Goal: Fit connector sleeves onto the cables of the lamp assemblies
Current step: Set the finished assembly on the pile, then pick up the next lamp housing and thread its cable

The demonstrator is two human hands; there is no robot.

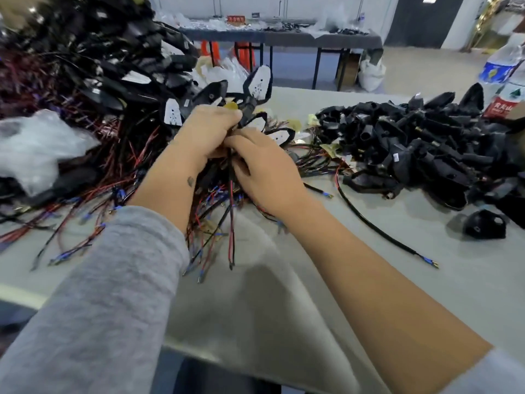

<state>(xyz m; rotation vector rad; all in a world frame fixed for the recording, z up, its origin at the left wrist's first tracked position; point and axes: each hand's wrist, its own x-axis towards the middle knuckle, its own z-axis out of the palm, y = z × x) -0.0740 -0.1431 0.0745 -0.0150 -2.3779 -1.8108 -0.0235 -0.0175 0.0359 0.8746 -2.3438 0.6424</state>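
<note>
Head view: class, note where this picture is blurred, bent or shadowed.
Head view: left pile smeared with blur; water bottle bent by wide-angle edge; soft shadow on the cloth under the hands; both hands fairly sharp.

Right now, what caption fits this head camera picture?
Both hands, left and right, grip a bundle of lamp cables over the table.

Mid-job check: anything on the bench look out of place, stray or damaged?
No damage visible. One black sleeve lies alone, apart from the heap of sleeves on the right. A single black cable trails loose across the table, away from the bundle both hands, left and right, hold.
</note>
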